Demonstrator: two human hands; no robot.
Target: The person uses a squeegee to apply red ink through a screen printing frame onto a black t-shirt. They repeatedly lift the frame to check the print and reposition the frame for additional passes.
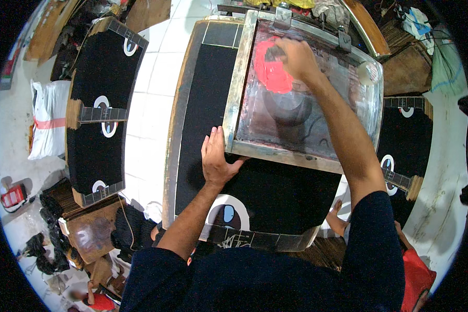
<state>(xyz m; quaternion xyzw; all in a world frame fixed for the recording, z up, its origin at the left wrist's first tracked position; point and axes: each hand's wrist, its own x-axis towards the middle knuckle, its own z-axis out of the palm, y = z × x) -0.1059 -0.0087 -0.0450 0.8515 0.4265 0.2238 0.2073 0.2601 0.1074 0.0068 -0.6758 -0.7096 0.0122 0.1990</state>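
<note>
A wooden-framed printing screen (pixel 236 93) lies over a board covered with black fabric (pixel 291 190). On its mesh, toward the upper left, sits a thick patch of red ink (pixel 278 80). My right hand (pixel 299 60) is closed round a dark tool (pixel 274 53) whose end meets the ink; its exact kind is too blurred to tell. At the screen's near left corner, my left hand (pixel 218 161) rests with fingers stretched out along the frame and thumb apart. Close to me, the fabric bears a printed white, black and blue eye (pixel 229 213).
Metal hinge clamps (pixel 282 16) hold the screen's far edge. A round pale lid-like thing (pixel 368 73) sits at its right. Boards with black printed fabric flank me, left (pixel 101 67) and right (pixel 408 135). A white sack (pixel 49 119) lies far left. People in red sit nearby.
</note>
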